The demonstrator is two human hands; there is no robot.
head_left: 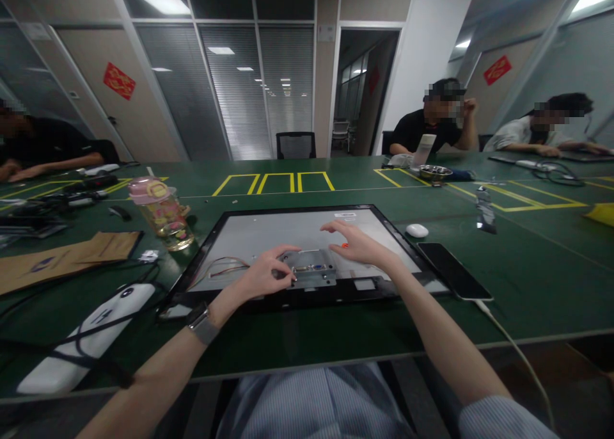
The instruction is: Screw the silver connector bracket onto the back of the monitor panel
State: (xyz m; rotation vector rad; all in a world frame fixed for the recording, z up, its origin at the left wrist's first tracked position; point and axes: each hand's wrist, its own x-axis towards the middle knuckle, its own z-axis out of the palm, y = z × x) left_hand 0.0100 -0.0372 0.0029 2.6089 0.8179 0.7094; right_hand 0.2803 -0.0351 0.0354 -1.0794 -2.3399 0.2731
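A display panel with a black frame and grey metal back lies flat in front of me. On its near middle sits a metal housing with a row of connector ports facing me. My left hand pinches the left end of that housing, index finger at its top and thumb at its front. Fingers apart, my right hand hovers by the housing's right side and holds nothing. Thin multicoloured wires run over the panel left of my left hand. A small orange-red spot shows just below my right fingers.
Left of the panel are a drink cup, a brown paper bag and a white power bank-like device with black cables. A phone on a cable and a white earbud case lie right. Other people sit across the green table.
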